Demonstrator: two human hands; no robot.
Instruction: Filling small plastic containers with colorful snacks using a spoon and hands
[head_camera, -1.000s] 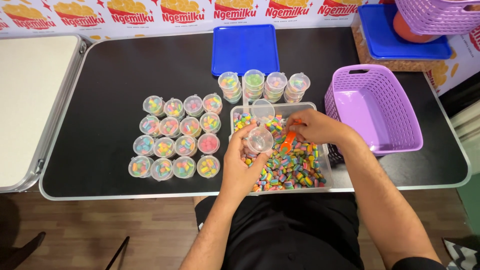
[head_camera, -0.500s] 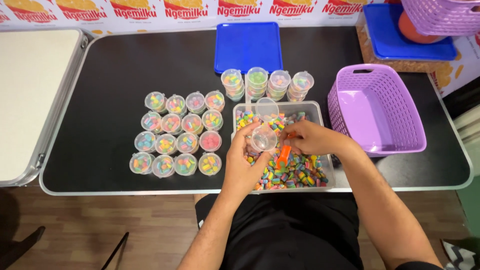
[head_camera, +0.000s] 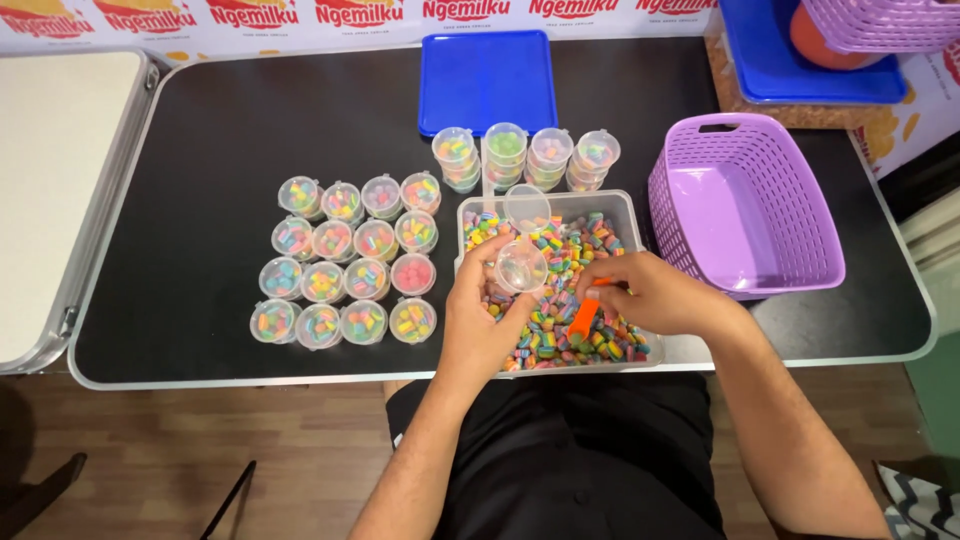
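The left hand is holding a small clear plastic cup with a hinged lid, fingers clamped round its body, the lid flipped up on the far side. The cup is being held over the near-left part of a clear rectangular plastic tub that is heaped with small multicoloured candy pieces. The right hand is closed on an orange plastic scoop, whose blade is pointing down into the candy just right of the cup.

Compared with half a second ago, the scoop is sitting lower among the pieces and the right hand is further from the cup; the cup itself is staying at much the same spot and is looking empty or nearly so. By that showing, the scoop is digging for a load rather than pouring one.

Left of the left hand, sixteen filled and lidded cups are standing in a neat four-by-four block. Beyond the hands, stacks of filled cups are lining the tub's far edge, with a blue plastic tray behind them. Right of the right hand an empty purple lattice basket is resting on the black bench. A pale second table is butting against the bench on the left, a printed banner is running along the far wall, and brown wood-look flooring is showing below.
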